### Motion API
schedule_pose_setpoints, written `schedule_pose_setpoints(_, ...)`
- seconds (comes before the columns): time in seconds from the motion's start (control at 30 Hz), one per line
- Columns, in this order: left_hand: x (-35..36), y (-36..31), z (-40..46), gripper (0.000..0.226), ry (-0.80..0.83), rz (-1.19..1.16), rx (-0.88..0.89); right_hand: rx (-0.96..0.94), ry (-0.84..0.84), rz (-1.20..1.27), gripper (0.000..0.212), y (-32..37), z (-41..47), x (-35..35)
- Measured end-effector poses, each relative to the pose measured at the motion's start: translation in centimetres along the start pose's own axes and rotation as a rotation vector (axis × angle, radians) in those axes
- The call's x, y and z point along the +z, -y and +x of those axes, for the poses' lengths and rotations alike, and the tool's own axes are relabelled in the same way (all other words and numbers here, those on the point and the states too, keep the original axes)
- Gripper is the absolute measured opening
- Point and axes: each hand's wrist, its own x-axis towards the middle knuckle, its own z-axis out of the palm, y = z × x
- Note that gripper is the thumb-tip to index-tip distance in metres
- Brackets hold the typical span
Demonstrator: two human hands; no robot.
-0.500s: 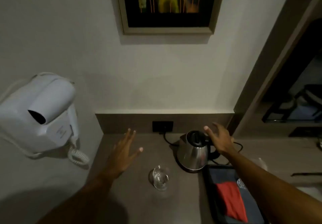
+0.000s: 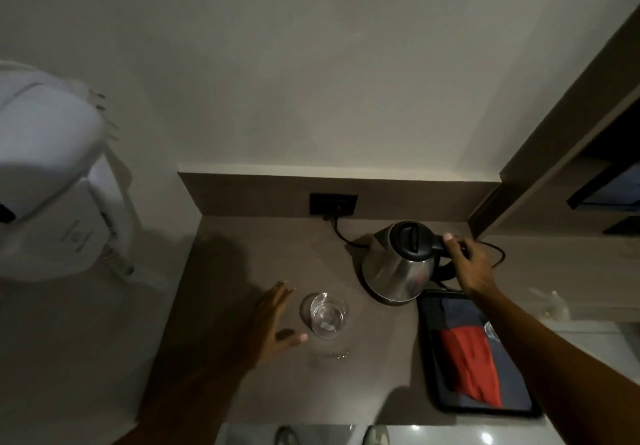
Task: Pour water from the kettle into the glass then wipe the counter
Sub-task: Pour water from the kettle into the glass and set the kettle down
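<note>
- The rounded stainless-steel kettle with a black lid [image 2: 398, 264] sits upright on its round base on the grey-brown counter [image 2: 242, 271], its cord running back to the black wall socket [image 2: 333, 204] just behind it.
- The right hand [image 2: 469, 264] has closed in on the kettle since half a second ago: then it hovered spread above the lid, now its fingers curl around the black handle on the kettle's right side, thumb on top. The kettle is not yet lifted.
- The clear, seemingly empty drinking glass [image 2: 324, 315] stands in front of the kettle and to its left, near but apart from it.
- The left hand [image 2: 273, 327] has dropped from an open hover further back to just beside the glass, on the side away from the kettle. It is spread wide, thumb reaching towards the glass base; whether it touches the glass I cannot tell.
- In my judgement both moves prepare the pour: one hand ready to lift, the other to steady the glass.
- Directly in front of the kettle, under the right forearm, a black rectangular tray [image 2: 429, 368] holds a folded red cloth [image 2: 467, 361] on dark fabric, probably for the wiping step.
- Far left of the kettle, a white wall-mounted hair dryer [image 2: 52, 181] hangs.
</note>
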Motion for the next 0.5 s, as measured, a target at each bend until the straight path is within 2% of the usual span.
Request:
schedule_pose_setpoints(0.07,1.2,0.2,0.1,0.101,0.066,-0.065,-0.009,0.013,-0.006,0.040,0.037,-0.6,0.4,0.1)
schedule_pose_setpoints(0.17,2.8,0.5,1.4,0.107,0.064,-0.045,-0.001,0.075,0.002,0.085,0.044,-1.0,1.2,0.1)
schedule_pose_setpoints(0.37,5.3,1.0,3.5,0.109,0.115,-0.034,0.006,0.183,0.013,0.142,0.073,-2.2,2.4,0.2)
schedule_pose_setpoints(0.5,6.4,1.2,4.2,0.111,0.108,-0.114,-0.020,0.202,-0.042,0.181,0.073,-2.1,1.9,0.7)
